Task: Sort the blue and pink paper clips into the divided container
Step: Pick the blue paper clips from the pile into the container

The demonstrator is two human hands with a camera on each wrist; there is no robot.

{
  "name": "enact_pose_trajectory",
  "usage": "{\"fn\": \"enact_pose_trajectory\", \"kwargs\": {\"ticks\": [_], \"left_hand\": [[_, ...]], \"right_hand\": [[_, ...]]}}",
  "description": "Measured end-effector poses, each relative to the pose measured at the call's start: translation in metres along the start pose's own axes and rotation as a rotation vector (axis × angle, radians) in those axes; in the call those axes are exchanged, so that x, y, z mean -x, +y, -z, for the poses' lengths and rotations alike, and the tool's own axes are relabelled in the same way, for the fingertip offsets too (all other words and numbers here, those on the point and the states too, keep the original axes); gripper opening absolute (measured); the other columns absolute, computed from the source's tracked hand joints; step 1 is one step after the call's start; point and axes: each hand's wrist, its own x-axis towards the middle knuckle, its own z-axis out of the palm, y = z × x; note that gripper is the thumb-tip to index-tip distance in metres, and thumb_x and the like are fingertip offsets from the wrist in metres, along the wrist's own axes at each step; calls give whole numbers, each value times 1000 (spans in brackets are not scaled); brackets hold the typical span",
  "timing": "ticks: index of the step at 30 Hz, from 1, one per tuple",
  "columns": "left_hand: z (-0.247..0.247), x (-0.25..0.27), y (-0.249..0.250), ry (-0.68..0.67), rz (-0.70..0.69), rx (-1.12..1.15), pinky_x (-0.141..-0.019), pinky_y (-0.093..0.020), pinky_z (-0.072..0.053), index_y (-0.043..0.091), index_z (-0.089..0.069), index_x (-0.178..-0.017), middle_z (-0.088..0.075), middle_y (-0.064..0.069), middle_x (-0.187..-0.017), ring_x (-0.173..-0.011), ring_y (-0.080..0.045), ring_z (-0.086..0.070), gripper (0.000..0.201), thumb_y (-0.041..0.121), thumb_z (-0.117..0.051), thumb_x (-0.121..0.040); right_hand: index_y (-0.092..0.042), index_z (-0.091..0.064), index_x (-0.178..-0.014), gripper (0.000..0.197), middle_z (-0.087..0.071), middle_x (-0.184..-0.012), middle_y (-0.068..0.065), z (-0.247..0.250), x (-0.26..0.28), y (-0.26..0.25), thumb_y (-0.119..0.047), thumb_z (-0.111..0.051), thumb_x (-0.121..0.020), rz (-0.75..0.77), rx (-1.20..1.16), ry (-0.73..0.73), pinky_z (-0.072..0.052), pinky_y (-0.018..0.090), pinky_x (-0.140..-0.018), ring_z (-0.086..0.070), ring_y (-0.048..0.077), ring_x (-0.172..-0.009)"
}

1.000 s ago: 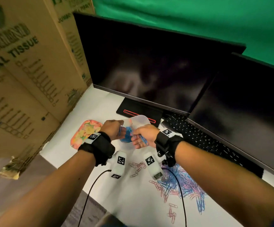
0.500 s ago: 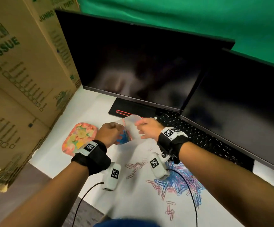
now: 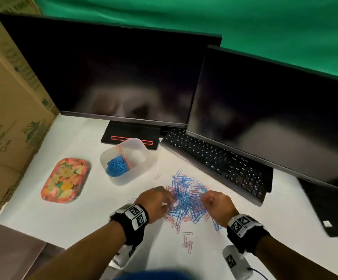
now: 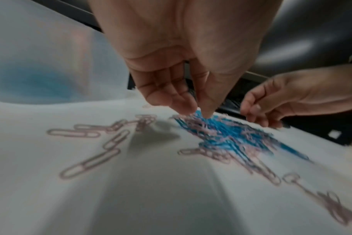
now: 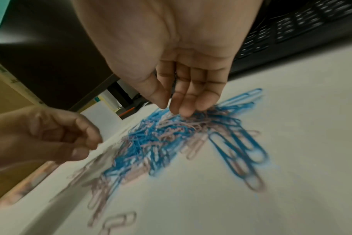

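- The mixed pile of blue and pink paper clips (image 3: 186,201) lay on the white table (image 3: 79,217) at lower centre of the head view, between the two hands.
- The left hand (image 3: 154,203) reached down at the pile's left edge; in the left wrist view its fingertips (image 4: 188,108) were drawn together onto the clips, though blur hid whether a clip was actually pinched.
- The right hand (image 3: 217,203) was at the pile's right edge, fingers curled downward and touching the clips in the right wrist view (image 5: 189,109); whether it held any could not be told.
- The divided container (image 3: 137,172) stood just above and left of the pile, with blue clips (image 3: 116,168) heaped in its left compartment.
- A few loose pink clips (image 3: 187,242) lay below the pile.
- A floral tray (image 3: 65,179) sat left of the container; two dark monitors (image 3: 111,73) and a keyboard (image 3: 218,162) filled the upper frame.
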Motion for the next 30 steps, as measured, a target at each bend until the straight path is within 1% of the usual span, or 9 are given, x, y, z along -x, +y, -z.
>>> {"fn": "enact_pose_trajectory", "kwargs": {"ticks": [3, 6, 9, 12, 15, 20, 23, 26, 30], "left_hand": [[-17, -9, 4, -34, -56, -89, -89, -24, -44, 32, -65, -114, -56, 7, -121, -108, -17, -58, 31, 20, -55, -88], [-21, -14, -2, -16, -25, -151, -85, -26, -46, 31, -67, -104, -56, 6, -116, -106, -19, -59, 21, 27, -56, -88], [-20, -14, -12, 29, 12, -181, -76, -29, -47, 28, -66, -95, -54, 3, -105, -95, -21, -60, 12, 28, -56, -87], [-16, -10, -25, 118, 73, -177, -72, -30, -48, 27, -65, -91, -54, 3, -101, -93, -23, -61, 10, 29, -57, -85], [-11, -5, -33, 133, 198, -205, -76, -33, -50, 26, -64, -93, -56, 1, -103, -97, -25, -61, 13, 30, -54, -85], [-13, -3, -29, 128, 277, -239, -81, -35, -49, 25, -59, -109, -52, 0, -113, -108, -23, -55, 26, 26, -54, -83], [-21, -9, -21, 103, 191, -243, -84, -35, -50, 28, -58, -114, -49, 2, -119, -114, -20, -51, 29, 26, -55, -86], [-24, -15, -13, 80, 173, -262, -82, -36, -50, 26, -62, -106, -52, -1, -116, -111, -23, -54, 22, 23, -53, -87], [-24, -16, -12, 67, 190, -233, -81, -37, -51, 22, -63, -97, -54, -2, -110, -105, -25, -57, 15, 22, -52, -86]], "right_hand": [[-35, -50, -62, 34, -53, -53, -7, -8, 15, 15, -25, -55, -94, 26, -48, 38, -38, 13, -53, -50, -1, -47], [-21, -63, -70, 23, -63, -61, 2, -14, 24, 24, -25, -59, -92, 49, -104, 66, -47, 25, -59, -58, 10, -56], [-17, -70, -86, 13, -72, -78, 1, -16, 25, 32, -15, -58, -88, 3, -129, 32, -46, 10, -65, -64, 14, -71], [-26, -68, -85, 20, -72, -82, -3, -15, 26, 36, -10, -57, -87, -16, -146, 26, -41, 0, -64, -64, 9, -74], [-31, -64, -81, 24, -73, -83, -1, -16, 25, 35, -9, -56, -86, -6, -157, 16, -45, 4, -66, -66, 11, -74], [-30, -65, -81, 21, -71, -80, -1, -20, 24, 28, -10, -59, -84, 56, -141, -17, -54, 28, -76, -65, 13, -73], [-22, -70, -89, 15, -67, -81, -6, -23, 20, 21, -14, -58, -84, 131, -68, -45, -53, 29, -78, -62, 12, -77], [-26, -68, -96, 17, -57, -86, -13, -25, 15, 4, -21, -55, -86, 217, 31, -93, -51, 28, -80, -59, 12, -84], [-26, -64, -111, 25, -61, -107, -5, -29, 7, -24, -22, -51, -90, 331, 180, -107, -47, 27, -86, -58, 16, -100]]}}
